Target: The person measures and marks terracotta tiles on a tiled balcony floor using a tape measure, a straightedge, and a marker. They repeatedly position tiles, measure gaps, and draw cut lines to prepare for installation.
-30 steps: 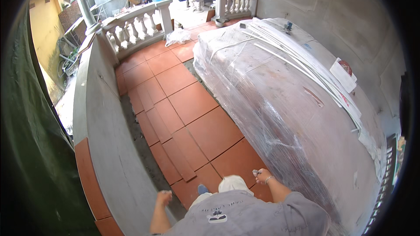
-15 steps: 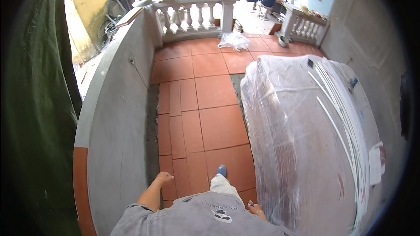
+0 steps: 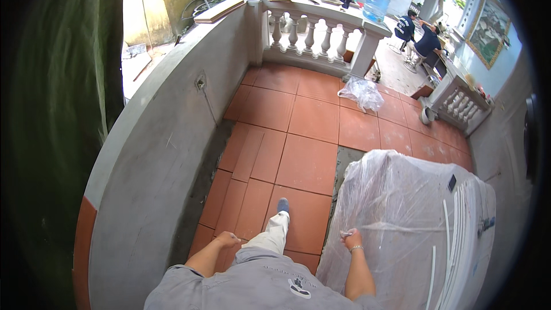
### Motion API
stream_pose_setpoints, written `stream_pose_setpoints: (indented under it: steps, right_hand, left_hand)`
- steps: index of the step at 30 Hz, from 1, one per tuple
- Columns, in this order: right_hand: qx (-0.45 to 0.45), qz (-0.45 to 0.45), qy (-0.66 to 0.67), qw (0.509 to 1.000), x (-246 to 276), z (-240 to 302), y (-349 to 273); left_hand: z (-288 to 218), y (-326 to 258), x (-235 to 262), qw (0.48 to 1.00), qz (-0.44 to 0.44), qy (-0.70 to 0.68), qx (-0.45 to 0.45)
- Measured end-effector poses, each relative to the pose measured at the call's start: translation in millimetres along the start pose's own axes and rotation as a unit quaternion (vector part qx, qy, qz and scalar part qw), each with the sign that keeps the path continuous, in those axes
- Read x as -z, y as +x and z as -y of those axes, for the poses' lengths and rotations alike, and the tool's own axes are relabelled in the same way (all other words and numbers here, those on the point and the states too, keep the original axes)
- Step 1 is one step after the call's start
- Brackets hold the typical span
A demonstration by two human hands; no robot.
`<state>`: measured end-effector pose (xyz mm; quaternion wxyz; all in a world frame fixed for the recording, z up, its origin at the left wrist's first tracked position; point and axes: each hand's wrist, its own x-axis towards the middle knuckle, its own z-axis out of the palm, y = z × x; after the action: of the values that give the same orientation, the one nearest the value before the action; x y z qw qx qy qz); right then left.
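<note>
My left hand (image 3: 229, 239) hangs low over the terracotta floor tiles (image 3: 310, 163), its fingers curled closed. Whether anything is inside them is hidden. My right hand (image 3: 352, 240), with a bracelet at the wrist, is raised in front of the plastic-covered stack (image 3: 390, 212). Its fingers are pinched around something small and pale that I cannot make out. One of my feet, in a grey-blue shoe (image 3: 283, 205), is forward on the tiles.
A curved grey wall (image 3: 166, 132) runs along the left, with a bare mortar strip (image 3: 198, 195) at its foot. Ahead stand a baluster railing (image 3: 310, 37), a water jug (image 3: 376, 3) and a crumpled plastic bag (image 3: 363, 93). White pipes (image 3: 456, 241) and a phone (image 3: 452, 182) lie on the stack. People (image 3: 425, 40) work beyond.
I have moved forward along the tiles, and the view has turned and tilted toward the railing. My right hand has swung up and forward, from beside my body to over the covered stack's edge.
</note>
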<state>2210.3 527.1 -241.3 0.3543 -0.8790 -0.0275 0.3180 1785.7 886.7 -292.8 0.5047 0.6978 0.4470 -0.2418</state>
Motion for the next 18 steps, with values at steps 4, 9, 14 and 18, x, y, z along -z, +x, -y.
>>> stream_pose_setpoints:
  steps: [4,9,14,18]
  right_hand:
    - [0.017,0.02,-0.155,0.988,-2,36,78]
    - [-0.103,0.069,-0.019,0.992,17,92,136]
    - [-0.136,0.043,0.012,0.99,30,173,204]
    - [-0.117,0.076,-0.003,0.99,23,227,299]
  left_hand:
    - [-76,88,55,0.999,-0.011,0.046,0.026]
    - [-204,156,148,0.995,-0.097,-0.01,0.004]
    - [-327,219,251,0.987,-0.125,-0.088,-0.042]
    - [-372,278,305,0.98,-0.158,-0.111,-0.056]
